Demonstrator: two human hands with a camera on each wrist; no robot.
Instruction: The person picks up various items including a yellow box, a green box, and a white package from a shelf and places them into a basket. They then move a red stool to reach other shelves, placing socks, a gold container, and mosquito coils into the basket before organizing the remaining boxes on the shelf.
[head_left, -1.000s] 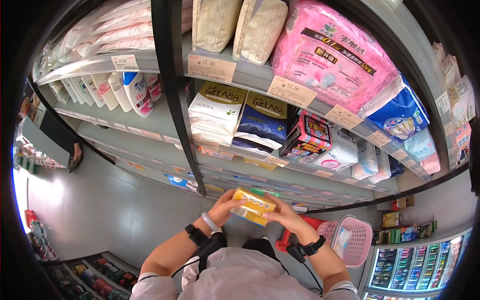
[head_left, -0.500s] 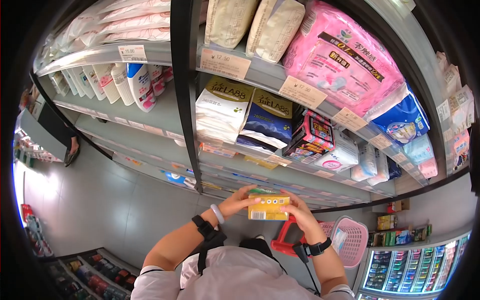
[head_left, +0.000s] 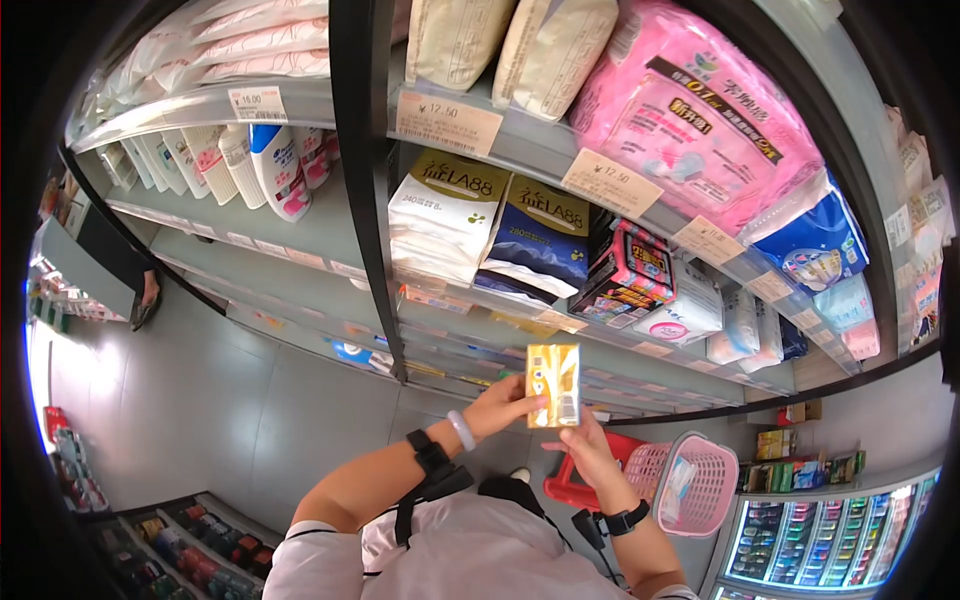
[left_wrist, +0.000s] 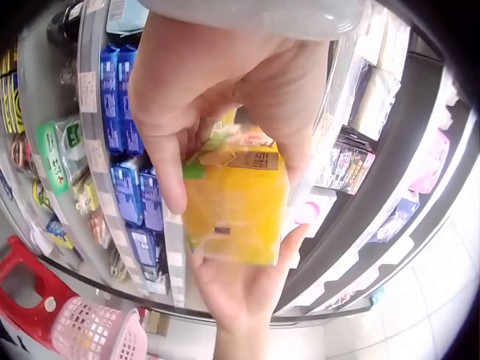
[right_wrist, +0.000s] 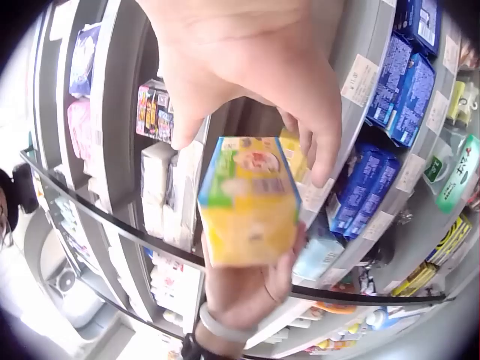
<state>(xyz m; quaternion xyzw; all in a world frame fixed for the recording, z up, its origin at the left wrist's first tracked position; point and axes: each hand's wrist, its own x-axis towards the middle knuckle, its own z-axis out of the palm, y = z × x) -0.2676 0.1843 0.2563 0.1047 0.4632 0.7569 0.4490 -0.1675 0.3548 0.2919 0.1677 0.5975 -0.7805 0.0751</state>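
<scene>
A yellow box-shaped pack (head_left: 553, 385) with a shiny wrap and a barcode stands upright between the two hands in the head view. My left hand (head_left: 508, 405) grips its left side, thumb across the front face. Just under its lower end is my right hand (head_left: 590, 452), fingers spread, thumb tip right at the bottom edge. In the right wrist view the yellow pack (right_wrist: 251, 202) shows a green corner and a printed picture. There the left hand (right_wrist: 244, 289) holds it from beyond, while the right hand's fingers (right_wrist: 324, 142) stand apart from it.
Shelves in front hold white and navy pads packs (head_left: 445, 215), a large pink pack (head_left: 700, 120) and shampoo bottles (head_left: 280, 170). Price tags (head_left: 612, 182) line the shelf edges. A pink basket (head_left: 698, 485) with a red handle part stands at the lower right. Another person's foot (head_left: 146, 300) shows at left.
The yellow pack has been turned from lying crosswise to upright and raised slightly. My right hand has come off its right side and moved down below it; the left hand keeps its grip.
</scene>
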